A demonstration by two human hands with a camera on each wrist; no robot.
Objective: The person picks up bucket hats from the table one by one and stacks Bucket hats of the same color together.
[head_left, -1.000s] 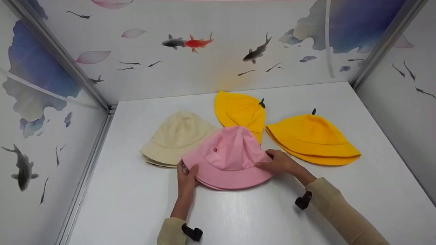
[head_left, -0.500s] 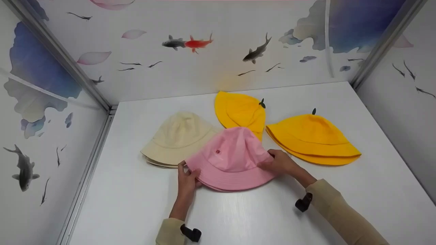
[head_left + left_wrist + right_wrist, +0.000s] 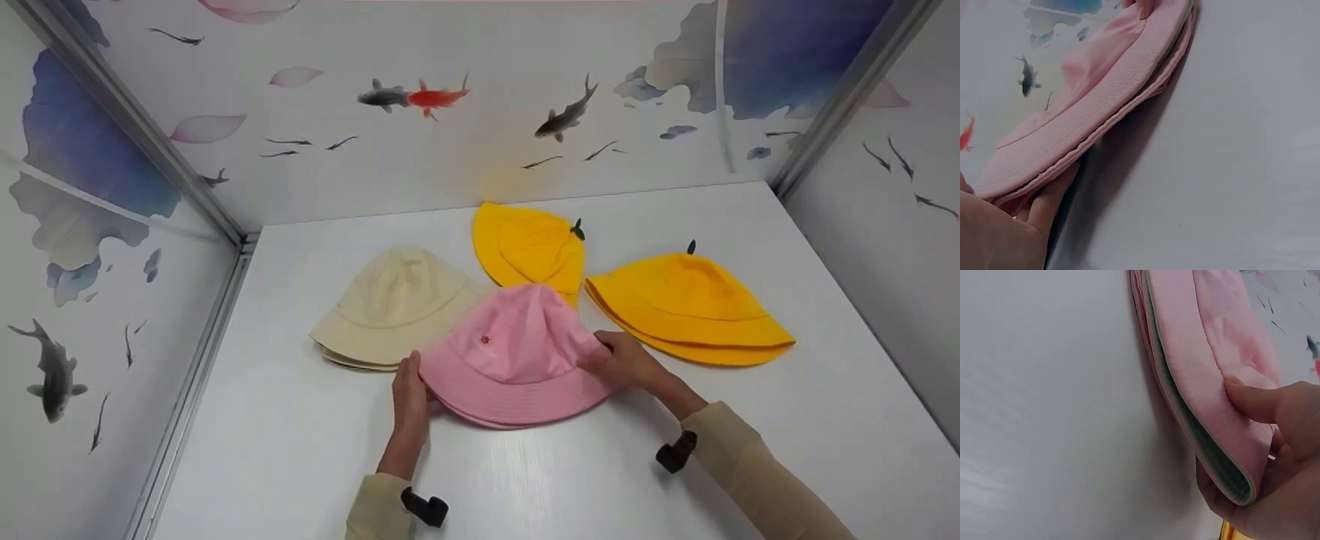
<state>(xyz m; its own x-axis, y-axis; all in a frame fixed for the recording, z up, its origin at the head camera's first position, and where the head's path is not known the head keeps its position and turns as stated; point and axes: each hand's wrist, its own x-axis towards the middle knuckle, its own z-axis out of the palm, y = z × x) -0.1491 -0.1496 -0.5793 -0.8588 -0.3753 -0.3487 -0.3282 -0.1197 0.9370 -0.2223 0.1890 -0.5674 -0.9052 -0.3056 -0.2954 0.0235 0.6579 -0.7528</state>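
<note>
A pink bucket hat (image 3: 517,375) with a tiny red flower mark sits folded flat at the middle of the table, its brim toward me. My right hand (image 3: 626,364) grips the brim's right end; in the right wrist view the thumb (image 3: 1255,400) presses on top and the fingers curl beneath, with a green lining showing in the fold. At the left end, my left hand (image 3: 411,394) touches the brim with fairly straight fingers. One digit (image 3: 1053,197) reaches under the brim in the left wrist view; the rest of that hand is partly out of frame.
A cream bucket hat (image 3: 397,300) lies folded behind the left hand, partly under the pink one. One yellow hat (image 3: 525,240) with a green leaf tip lies behind. Another yellow hat (image 3: 690,311) rests at right. Printed panels (image 3: 480,157) wall the table (image 3: 247,450).
The pink hat has shifted slightly right and toward me with the right hand. My left thumb has come off the top of the brim, and the left fingers have straightened.
</note>
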